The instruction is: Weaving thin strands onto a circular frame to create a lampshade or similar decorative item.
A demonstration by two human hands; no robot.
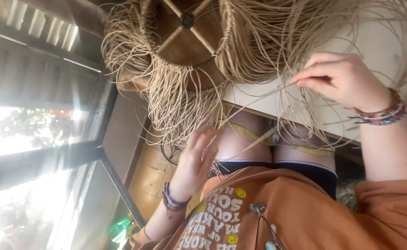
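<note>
Raffia strands [175, 102] hung loose from a round wire frame [185, 51] above the person's knees. Only the rim looked tied; most strands were still unwoven. The right hand [347, 81] pinched one strand. The left hand [196, 159] was spread among the hanging ends.

Wicker frame [185, 41] sits above the lap; measuring tape [245, 132] lies across the thighs, seemingly below the loose strands [175, 106].

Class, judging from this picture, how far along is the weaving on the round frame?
Done: woven band around the round wire frame. In hand: the right hand pinches one tan fibre strand; the left hand touches the hanging strands. Left: many loose strands hang unwoven.
</note>
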